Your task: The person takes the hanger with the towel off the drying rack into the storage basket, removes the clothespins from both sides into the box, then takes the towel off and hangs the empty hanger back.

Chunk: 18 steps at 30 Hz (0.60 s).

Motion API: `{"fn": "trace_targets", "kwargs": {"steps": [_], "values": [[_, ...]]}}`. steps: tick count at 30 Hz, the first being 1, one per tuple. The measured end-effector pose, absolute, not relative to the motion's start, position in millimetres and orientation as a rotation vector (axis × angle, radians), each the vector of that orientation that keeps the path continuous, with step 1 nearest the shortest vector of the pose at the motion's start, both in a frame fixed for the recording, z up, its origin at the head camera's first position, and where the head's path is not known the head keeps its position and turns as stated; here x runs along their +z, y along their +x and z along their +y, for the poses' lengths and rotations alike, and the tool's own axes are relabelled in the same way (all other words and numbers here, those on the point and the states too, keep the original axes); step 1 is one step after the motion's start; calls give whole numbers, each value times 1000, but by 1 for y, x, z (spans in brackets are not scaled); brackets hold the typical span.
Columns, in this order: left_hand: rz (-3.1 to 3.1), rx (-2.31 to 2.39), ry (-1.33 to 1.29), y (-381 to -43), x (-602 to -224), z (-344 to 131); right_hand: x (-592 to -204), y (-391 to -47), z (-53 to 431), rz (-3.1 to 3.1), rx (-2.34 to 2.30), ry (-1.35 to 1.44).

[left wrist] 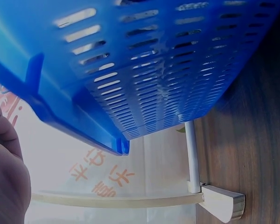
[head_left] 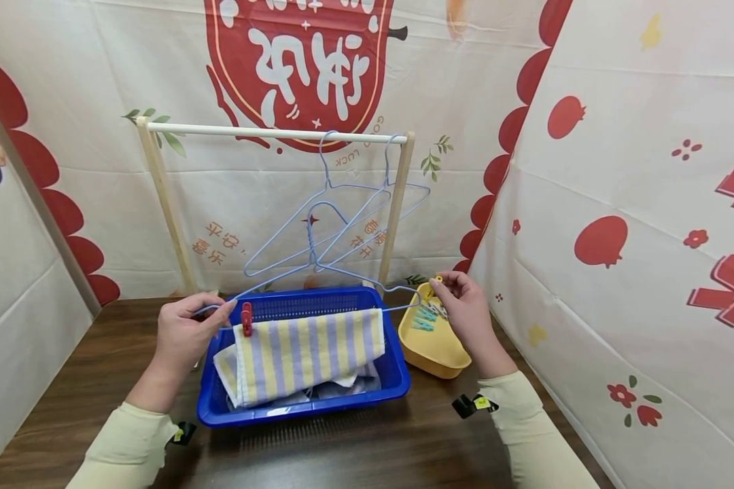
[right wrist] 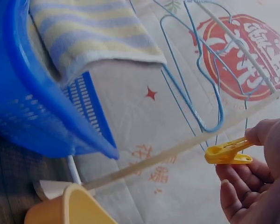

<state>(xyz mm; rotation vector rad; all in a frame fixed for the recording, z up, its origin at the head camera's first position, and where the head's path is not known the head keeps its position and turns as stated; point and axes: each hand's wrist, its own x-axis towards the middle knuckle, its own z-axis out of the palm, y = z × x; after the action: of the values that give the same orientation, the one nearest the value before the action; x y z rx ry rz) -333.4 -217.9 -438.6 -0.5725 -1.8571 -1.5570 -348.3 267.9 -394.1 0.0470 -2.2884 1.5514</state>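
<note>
A striped yellow and lilac towel [head_left: 308,350] hangs over the lower bar of a blue wire hanger [head_left: 281,274], above the blue basket. One red clothespin [head_left: 247,319] clips the towel's left end to the bar. My left hand [head_left: 186,329] pinches the hanger's left end; in the left wrist view only part of that hand [left wrist: 7,163] shows at the edge. Beside the hanger's right end, my right hand [head_left: 467,309] holds a yellow clothespin [right wrist: 227,152] between thumb and fingers, apart from the towel.
The blue basket [head_left: 306,414] holds more cloth. To its right stands a yellow tray [head_left: 437,353] with several clothespins [head_left: 425,318]. Behind is a wooden rack [head_left: 165,197] with a white rail [head_left: 269,131], where two blue hangers [head_left: 327,163] hang. Printed cloth [head_left: 587,170] walls the table.
</note>
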Motion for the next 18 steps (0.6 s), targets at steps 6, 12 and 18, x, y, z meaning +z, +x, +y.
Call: {"fn": "trace_targets", "kwargs": {"steps": [6, 12, 18], "values": [[-1846, -1569, -546, -332, -439, -217, -403, -361, 284, -2378, 1446, 24], [-1853, -1568, -556, -331, -439, -216, -416, -378, 300, -2618, 1189, 12], [-1851, -1560, -565, -333, -439, -217, -424, -395, 311, -2884, 832, 117]]}}
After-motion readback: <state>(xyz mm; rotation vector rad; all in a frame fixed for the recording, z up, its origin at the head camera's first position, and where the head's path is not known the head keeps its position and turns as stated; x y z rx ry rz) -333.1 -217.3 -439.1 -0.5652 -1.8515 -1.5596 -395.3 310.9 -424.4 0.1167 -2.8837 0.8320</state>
